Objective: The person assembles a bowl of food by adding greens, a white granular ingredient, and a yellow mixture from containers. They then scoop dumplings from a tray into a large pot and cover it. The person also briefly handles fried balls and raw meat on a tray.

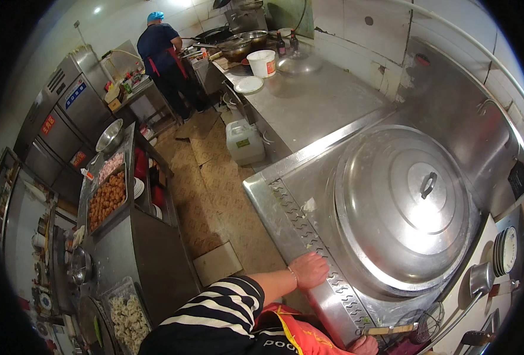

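Observation:
My left hand rests, fingers curled, on the slotted front edge of a stainless-steel stove. Beside it a large domed metal lid with a dark handle covers a wide round vessel. At the bottom, my right hand is partly cut off by the frame; it lies at the stove's near corner, beside the wooden handle of a wire strainer. Whether it grips anything cannot be made out. A scrap of white food lies on the stove top.
Right of the stove are a metal ladle and stacked plates. Across the aisle a steel table holds a tray of browned balls and a metal bowl. A plastic jerrycan stands on the floor. A person works at the far stove.

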Action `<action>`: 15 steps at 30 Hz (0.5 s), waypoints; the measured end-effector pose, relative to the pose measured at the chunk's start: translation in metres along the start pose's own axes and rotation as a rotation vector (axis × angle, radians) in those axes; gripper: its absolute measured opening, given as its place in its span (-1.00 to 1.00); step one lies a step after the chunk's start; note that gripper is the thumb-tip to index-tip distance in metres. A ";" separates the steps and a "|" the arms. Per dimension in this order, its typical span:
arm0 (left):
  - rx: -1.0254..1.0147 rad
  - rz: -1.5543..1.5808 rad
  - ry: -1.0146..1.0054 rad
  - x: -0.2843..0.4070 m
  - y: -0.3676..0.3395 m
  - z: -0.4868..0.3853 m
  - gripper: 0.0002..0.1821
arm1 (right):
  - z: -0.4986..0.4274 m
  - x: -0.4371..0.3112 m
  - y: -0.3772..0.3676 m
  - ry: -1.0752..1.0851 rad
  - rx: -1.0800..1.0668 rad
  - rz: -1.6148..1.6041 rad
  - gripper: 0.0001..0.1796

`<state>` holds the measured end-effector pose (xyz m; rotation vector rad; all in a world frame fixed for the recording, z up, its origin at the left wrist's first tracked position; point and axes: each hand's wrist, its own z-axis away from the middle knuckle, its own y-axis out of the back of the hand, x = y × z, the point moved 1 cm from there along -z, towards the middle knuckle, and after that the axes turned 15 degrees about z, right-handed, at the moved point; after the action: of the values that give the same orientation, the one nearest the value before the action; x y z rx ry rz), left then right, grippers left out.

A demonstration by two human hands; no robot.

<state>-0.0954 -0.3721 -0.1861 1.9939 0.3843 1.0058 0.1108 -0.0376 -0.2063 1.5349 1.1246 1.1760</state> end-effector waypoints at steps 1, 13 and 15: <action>0.010 -0.003 -0.004 0.000 0.000 0.000 -0.83 | 0.001 0.000 0.000 -0.002 -0.001 -0.002 -0.71; 0.002 0.000 -0.011 0.002 0.003 -0.002 -0.83 | 0.003 0.001 -0.001 -0.017 -0.020 0.006 -0.70; 0.036 0.007 -0.023 0.002 0.004 -0.002 -0.82 | 0.002 0.001 -0.001 -0.021 -0.018 0.006 -0.70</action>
<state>-0.0963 -0.3720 -0.1811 2.0381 0.3856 0.9856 0.1126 -0.0368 -0.2075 1.5343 1.0932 1.1680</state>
